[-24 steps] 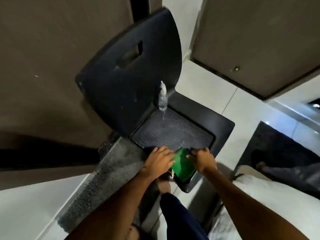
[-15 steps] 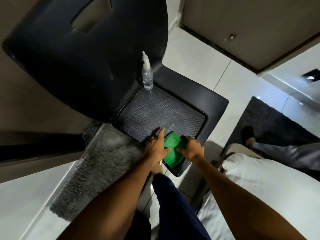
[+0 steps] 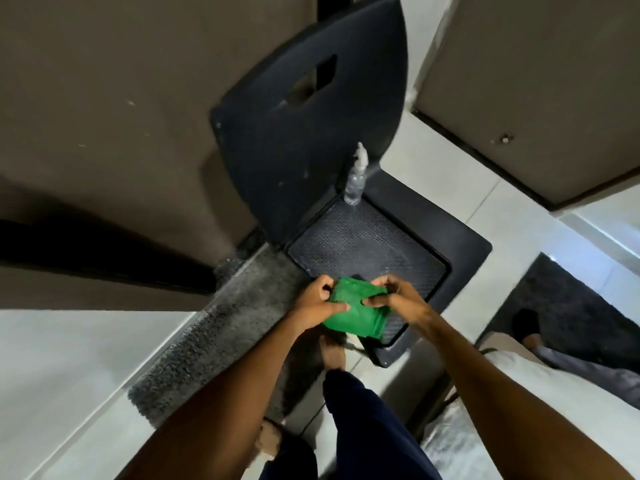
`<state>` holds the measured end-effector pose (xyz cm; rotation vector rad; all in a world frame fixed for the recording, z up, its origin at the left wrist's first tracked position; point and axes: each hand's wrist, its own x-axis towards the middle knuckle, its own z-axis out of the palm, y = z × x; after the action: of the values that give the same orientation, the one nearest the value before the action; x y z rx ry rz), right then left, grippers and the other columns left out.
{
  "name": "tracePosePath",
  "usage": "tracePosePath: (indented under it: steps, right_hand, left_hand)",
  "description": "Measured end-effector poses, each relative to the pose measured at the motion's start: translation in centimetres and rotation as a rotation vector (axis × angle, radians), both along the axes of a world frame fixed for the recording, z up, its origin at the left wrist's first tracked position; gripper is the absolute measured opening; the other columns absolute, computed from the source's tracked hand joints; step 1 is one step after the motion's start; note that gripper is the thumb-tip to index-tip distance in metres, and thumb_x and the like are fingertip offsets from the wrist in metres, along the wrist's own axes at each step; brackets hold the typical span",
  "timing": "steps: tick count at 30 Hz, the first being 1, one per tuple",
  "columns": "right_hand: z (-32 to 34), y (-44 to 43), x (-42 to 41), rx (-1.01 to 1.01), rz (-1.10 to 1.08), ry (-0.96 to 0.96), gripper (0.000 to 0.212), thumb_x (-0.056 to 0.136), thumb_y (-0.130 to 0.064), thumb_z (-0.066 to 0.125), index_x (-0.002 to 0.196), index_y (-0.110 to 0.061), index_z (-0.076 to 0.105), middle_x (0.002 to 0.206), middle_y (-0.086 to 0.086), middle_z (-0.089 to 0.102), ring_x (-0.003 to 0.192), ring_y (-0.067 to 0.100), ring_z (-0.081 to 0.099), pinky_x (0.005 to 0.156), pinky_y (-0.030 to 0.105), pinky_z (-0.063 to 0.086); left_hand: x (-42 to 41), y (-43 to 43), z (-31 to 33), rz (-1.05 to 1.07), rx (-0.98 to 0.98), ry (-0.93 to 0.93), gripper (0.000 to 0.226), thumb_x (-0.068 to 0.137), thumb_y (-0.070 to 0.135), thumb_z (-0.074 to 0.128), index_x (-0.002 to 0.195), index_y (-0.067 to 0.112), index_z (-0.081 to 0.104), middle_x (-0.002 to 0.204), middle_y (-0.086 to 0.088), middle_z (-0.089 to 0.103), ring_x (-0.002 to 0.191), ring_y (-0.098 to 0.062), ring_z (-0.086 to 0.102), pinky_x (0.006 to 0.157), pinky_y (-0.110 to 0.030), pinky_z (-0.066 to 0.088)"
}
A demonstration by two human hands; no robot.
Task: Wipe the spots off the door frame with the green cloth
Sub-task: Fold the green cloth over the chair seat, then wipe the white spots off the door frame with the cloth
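A folded green cloth [image 3: 353, 315] is held over the front corner of a black chair seat [image 3: 460, 247]. My left hand [image 3: 317, 304] grips its left edge, thumb on top. My right hand [image 3: 401, 301] pinches its right side, fingers curled over the upper edge. The cloth looks lifted a little off the seat. To the left stands a brown door [image 3: 104, 116] with a few pale spots on it, and a dark frame edge [image 3: 104, 251] runs beside it.
A small clear spray bottle [image 3: 355, 181] stands at the back of the seat, against the chair back [image 3: 311, 133]. A grey mat [image 3: 214, 327] lies on the tiled floor at left. Another brown door [image 3: 540, 81] is at upper right. A dark rug [image 3: 561, 306] lies at right.
Both hands have closed on the green cloth and raised it from the seat's front corner. The camera has tilted up and back, showing more of the chair back.
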<state>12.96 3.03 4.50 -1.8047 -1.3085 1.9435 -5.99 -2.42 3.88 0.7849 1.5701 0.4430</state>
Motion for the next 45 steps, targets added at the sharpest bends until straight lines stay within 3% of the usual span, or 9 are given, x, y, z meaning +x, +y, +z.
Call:
tracePosePath:
  steps: [5, 8, 13, 16, 19, 25, 34, 41, 45]
  right_hand:
    - [3.8, -3.3, -7.5, -0.167, -0.114, 0.351, 0.044, 0.073, -0.008, 0.078, 0.113, 0.002, 0.063, 0.111, 0.023, 0.070, 0.097, 0.034, 0.068, 0.089, 0.047, 0.056]
    - [7.2, -6.1, -13.9, -0.110, 0.034, 0.430, 0.039, 0.082, -0.020, 0.071, 0.115, -0.001, 0.066, 0.113, 0.021, 0.072, 0.099, 0.030, 0.069, 0.087, 0.043, 0.057]
    - [14.3, -8.5, -23.3, 0.324, 0.144, 0.353, 0.010, 0.092, -0.021, 0.064, 0.086, -0.014, 0.067, 0.091, 0.014, 0.071, 0.069, 0.009, 0.066, 0.062, 0.022, 0.054]
    - [19.8, -9.0, -28.2, 0.509, 0.101, 0.437, 0.005, 0.093, -0.020, 0.062, 0.094, -0.017, 0.059, 0.092, 0.005, 0.067, 0.080, 0.014, 0.065, 0.057, 0.010, 0.051]
    - [27.4, -10.2, -31.7, 0.691, 0.153, 0.576, 0.052, 0.088, -0.025, 0.069, 0.131, -0.024, 0.040, 0.117, 0.003, 0.062, 0.103, 0.015, 0.065, 0.081, 0.029, 0.058]
    - [42.0, -11.7, -37.1, 1.267, 0.236, 0.723, 0.054, 0.088, -0.023, 0.068, 0.131, -0.040, 0.039, 0.126, -0.008, 0.056, 0.110, 0.007, 0.058, 0.091, 0.029, 0.049]
    - [56.9, -10.8, -43.4, 1.610, 0.059, 0.887, 0.050, 0.088, -0.024, 0.069, 0.131, -0.025, 0.045, 0.122, -0.011, 0.050, 0.106, -0.004, 0.043, 0.082, -0.006, 0.032]
    - [58.8, -10.6, -46.0, 1.940, -0.165, 0.571, 0.055, 0.082, -0.023, 0.072, 0.133, -0.011, 0.054, 0.141, 0.018, 0.049, 0.131, 0.031, 0.046, 0.105, 0.046, 0.038]
    - [57.9, -10.4, -47.3, 2.145, -0.040, 0.572, 0.046, 0.088, 0.006, 0.059, 0.133, -0.005, 0.056, 0.143, 0.012, 0.053, 0.138, 0.030, 0.043, 0.116, 0.046, 0.027]
  left_hand:
    - [-7.2, -5.3, 5.7, 0.275, 0.014, -0.159, 0.031, 0.084, 0.004, 0.071, 0.106, 0.012, 0.052, 0.116, -0.019, 0.069, 0.104, -0.030, 0.067, 0.089, -0.044, 0.056]
    - [-12.5, -9.9, 10.0, 0.485, 0.094, -0.143, 0.031, 0.084, 0.003, 0.071, 0.108, 0.015, 0.055, 0.111, -0.009, 0.068, 0.107, -0.028, 0.067, 0.094, -0.049, 0.054]
    - [-18.0, -14.6, 16.9, 0.669, 0.380, -0.011, 0.026, 0.085, 0.001, 0.071, 0.093, 0.015, 0.051, 0.097, -0.012, 0.072, 0.070, -0.007, 0.073, 0.058, -0.024, 0.059]
    - [-20.4, -15.4, 22.3, 0.741, 0.607, 0.282, 0.033, 0.085, 0.011, 0.074, 0.112, 0.016, 0.056, 0.108, -0.014, 0.072, 0.091, -0.020, 0.073, 0.079, -0.032, 0.061]
    - [-22.3, -16.7, 28.4, 0.767, 0.833, 0.611, 0.072, 0.088, 0.029, 0.070, 0.149, 0.029, 0.033, 0.125, -0.001, 0.066, 0.111, -0.019, 0.067, 0.096, -0.036, 0.055]
    - [-26.9, -18.7, 39.5, 0.610, 1.223, 1.429, 0.044, 0.095, 0.036, 0.054, 0.138, 0.029, 0.052, 0.126, -0.006, 0.068, 0.109, -0.020, 0.067, 0.087, -0.035, 0.060]
    - [-33.7, -16.8, 53.8, 0.532, 1.118, 2.048, 0.061, 0.099, 0.047, 0.037, 0.154, 0.032, 0.018, 0.155, -0.011, 0.039, 0.149, -0.033, 0.018, 0.118, -0.047, 0.025]
    - [-37.0, -18.2, 57.8, 0.692, 1.161, 2.054, 0.054, 0.097, 0.045, 0.036, 0.149, 0.030, 0.033, 0.162, -0.010, 0.026, 0.151, -0.025, 0.015, 0.120, -0.046, 0.017]
    - [-40.5, -18.8, 61.4, 0.585, 0.940, 2.266, 0.058, 0.098, 0.047, 0.032, 0.152, 0.028, 0.029, 0.164, -0.009, 0.021, 0.152, -0.023, 0.014, 0.121, -0.049, 0.011]
